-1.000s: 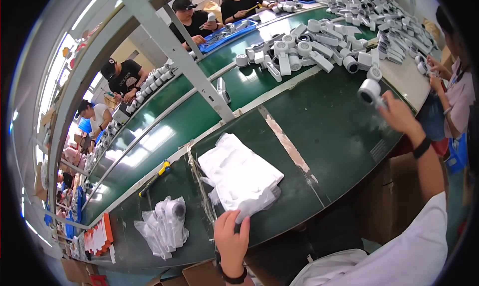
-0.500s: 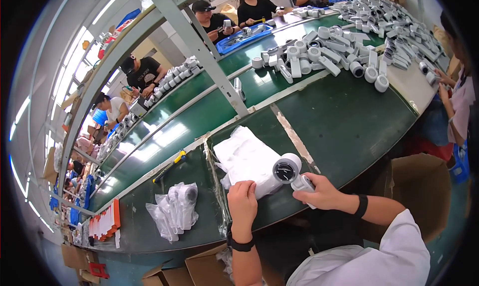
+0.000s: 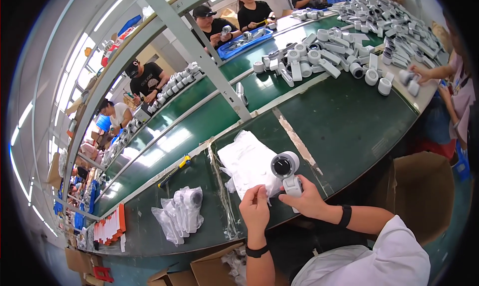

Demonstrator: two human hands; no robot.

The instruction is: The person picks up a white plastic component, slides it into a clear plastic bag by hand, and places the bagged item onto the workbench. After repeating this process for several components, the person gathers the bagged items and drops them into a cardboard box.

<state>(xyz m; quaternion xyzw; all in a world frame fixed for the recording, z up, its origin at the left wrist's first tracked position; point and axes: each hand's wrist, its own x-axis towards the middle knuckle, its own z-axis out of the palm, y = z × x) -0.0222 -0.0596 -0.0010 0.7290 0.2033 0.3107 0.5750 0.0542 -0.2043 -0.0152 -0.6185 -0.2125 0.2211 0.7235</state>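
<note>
Here, at the table's near edge, the left hand has thumb and fingertips drawn narrow by a stack of white plastic; I cannot tell whether they grip it. Beside it, the right hand wraps the handle of a white round-headed device, held above that edge. Clear-bagged items lie leftward, a yellow-and-black tool by the far edge; beyond spreads a heap of similar devices.

The device looks smooth plastic (its dark face glossy), the white bags crinkled film.
</note>
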